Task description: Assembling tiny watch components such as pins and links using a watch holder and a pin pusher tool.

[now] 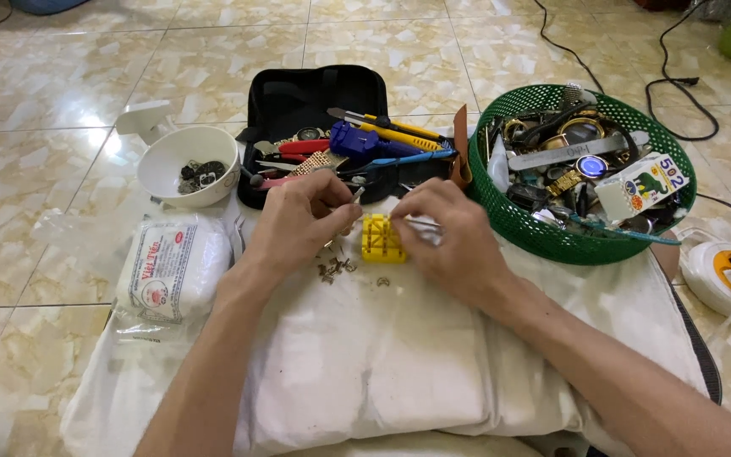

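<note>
- White cloth carries everything, spread over the tiled floor.
- Green basket of watch parts right; black tool case and white bowl behind.
- Yellow block lies flat between both hands, long axis running away from the person.
- Left hand pinches a small metal tool.
- Right hand touches the block, its grip hidden.

The floor is glossy marbled tile, throwing back window light. A matt, creased white cloth covers the work surface. The small yellow holder block looks like smooth moulded plastic. The green basket is shiny plastic mesh, filled with polished metal watch parts. The white bowl appears glazed and smooth. The black tool case is dull woven fabric.
</note>
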